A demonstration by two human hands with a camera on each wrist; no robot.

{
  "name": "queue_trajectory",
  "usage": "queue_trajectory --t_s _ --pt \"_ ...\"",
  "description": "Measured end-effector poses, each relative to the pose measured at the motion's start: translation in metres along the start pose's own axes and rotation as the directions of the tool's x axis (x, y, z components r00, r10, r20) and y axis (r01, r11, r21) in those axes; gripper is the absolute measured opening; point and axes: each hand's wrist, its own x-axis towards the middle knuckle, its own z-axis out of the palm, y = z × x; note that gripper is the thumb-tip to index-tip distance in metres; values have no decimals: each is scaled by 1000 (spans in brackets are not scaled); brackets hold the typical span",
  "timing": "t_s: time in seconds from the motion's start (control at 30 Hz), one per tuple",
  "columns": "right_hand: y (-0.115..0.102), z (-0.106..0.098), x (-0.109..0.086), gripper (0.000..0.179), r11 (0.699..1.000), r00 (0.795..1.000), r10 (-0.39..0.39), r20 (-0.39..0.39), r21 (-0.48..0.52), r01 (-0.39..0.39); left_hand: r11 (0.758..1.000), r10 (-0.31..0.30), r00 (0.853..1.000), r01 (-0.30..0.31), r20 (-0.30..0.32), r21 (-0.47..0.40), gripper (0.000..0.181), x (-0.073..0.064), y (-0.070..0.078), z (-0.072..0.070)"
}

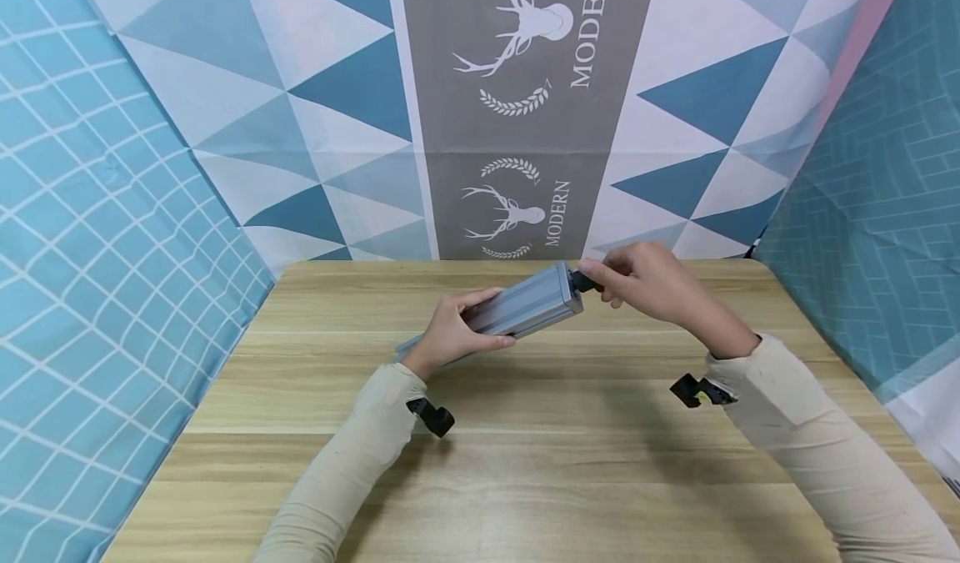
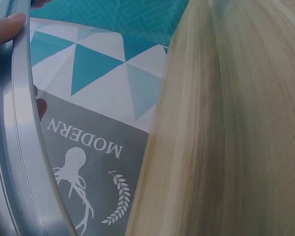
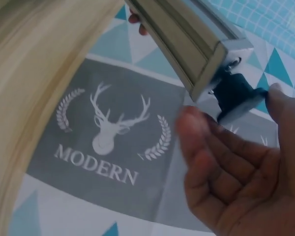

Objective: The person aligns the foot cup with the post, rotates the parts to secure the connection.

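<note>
A silver aluminium profile point(image 1: 525, 300) with lengthwise grooves is tilted above the table, its right end raised. My left hand point(image 1: 452, 329) grips it around the middle, thumb on the near side and fingers over the far side. In the left wrist view, the grooved profile point(image 2: 19, 128) runs along the left edge. A black levelling foot point(image 3: 236, 96) with a wide flange sticks out of the profile's end. My right hand point(image 1: 637, 279) pinches this foot; in the right wrist view the thumb point(image 3: 280, 101) lies against the flange, with the fingers curled below it.
Under both arms spreads a wood-grain table point(image 1: 510, 480). A patterned cloth backdrop point(image 1: 517, 146) with deer prints hangs behind its far edge. Blue tiled-pattern cloths stand at the left point(image 1: 105, 213) and right point(image 1: 862, 204). Black camera mounts are strapped to both sleeved wrists.
</note>
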Motion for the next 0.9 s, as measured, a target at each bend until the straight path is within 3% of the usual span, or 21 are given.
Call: queue_trajectory --t_s 0.1,0.2,0.3,0.4,0.53,0.7,0.9 --pt "1 -3 -1 46 999 998 -32 49 -41 34 1000 6 1000 -6 6 -5 66 0 0 0" --pt "3 -8 -3 51 995 990 -97 103 -26 100 1000 4 1000 -4 -2 -12 67 3 -16 2" --pt "4 -10 -3 61 981 975 -192 111 14 192 1000 1 1000 -1 -10 -21 67 7 -32 4" --pt "2 -10 -3 52 969 965 -247 82 16 247 1000 -5 1000 4 -10 -27 67 8 -38 4" --pt "1 -5 -1 31 983 984 -179 18 -43 179 1000 -16 1000 15 -3 -23 68 7 -37 3" --pt "-1 1 1 46 995 997 -69 -18 -72 67 1000 -10 1000 10 2 -18 70 8 -37 3" --pt "-3 -7 -3 42 992 995 -90 30 -89 93 999 -29 1000 29 3 -13 70 7 -36 3"
